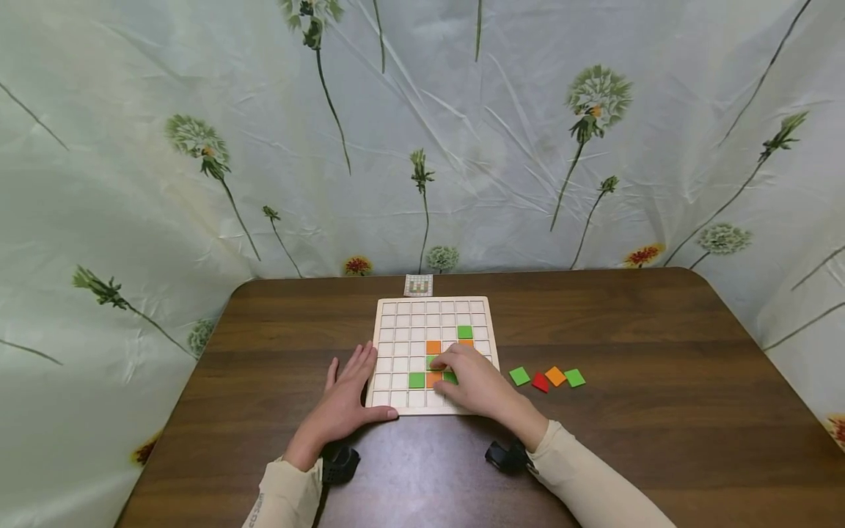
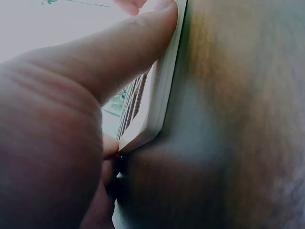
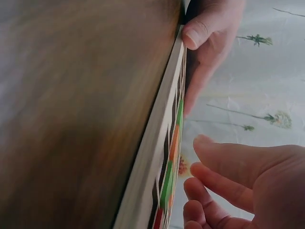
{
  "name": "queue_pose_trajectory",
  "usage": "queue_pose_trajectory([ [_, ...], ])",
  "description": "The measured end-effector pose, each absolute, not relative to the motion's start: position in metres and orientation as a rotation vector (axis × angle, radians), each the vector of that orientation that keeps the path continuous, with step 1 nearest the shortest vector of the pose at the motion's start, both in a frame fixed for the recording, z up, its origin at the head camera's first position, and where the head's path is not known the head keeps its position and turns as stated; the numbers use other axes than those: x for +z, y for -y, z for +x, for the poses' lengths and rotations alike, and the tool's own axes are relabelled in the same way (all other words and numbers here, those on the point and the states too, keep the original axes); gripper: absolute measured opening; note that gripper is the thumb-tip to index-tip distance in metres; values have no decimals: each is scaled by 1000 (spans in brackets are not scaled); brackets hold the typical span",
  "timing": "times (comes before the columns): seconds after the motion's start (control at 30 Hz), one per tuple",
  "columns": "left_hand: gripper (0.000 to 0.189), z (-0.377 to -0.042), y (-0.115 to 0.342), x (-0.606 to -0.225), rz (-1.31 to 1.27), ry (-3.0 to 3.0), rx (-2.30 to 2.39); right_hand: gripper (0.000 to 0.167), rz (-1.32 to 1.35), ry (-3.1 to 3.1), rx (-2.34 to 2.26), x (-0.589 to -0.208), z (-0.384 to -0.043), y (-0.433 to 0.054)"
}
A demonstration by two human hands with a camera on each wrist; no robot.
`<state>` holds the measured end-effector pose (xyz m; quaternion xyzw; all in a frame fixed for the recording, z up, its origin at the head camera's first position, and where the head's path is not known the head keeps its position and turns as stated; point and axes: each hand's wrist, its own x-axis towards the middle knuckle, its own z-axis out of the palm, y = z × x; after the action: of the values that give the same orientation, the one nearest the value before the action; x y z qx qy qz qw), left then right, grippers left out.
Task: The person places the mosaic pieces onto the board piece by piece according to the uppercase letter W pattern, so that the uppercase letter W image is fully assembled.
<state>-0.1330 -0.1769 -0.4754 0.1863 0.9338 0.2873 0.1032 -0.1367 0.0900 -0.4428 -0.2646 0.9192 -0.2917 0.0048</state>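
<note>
Board (image 1: 400,364), lower centre of frame, holding coloured tiles (image 1: 416,380). Left hand (image 1: 345,400) braces its lower-left corner, fingers extended. Right hand (image 1: 477,379) hovers above, fingers loosely bent, nothing visible between them. Loose tiles (image 1: 556,376), lower right of centre. Risk: a trailing fingertip could knock coloured tiles askew (likewise if the board slips).

I see pale, creased sheet (image 1: 488,227) hanging behind bench (image 1: 660,411), printed with long-stemmed dandelions (image 1: 599,95) and orange-red blooms (image 1: 357,265). Bench: dark brown wood grain, far corners rounded. I catch soft glare toward near side, shine on sheet's folds.
</note>
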Motion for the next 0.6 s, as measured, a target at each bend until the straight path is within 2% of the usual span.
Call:
queue_pose_trajectory([
  [0.6, 117, -133, 177, -474, 553, -2749, 861, 27, -533, -2971, -924, -438, -119, -168],
])
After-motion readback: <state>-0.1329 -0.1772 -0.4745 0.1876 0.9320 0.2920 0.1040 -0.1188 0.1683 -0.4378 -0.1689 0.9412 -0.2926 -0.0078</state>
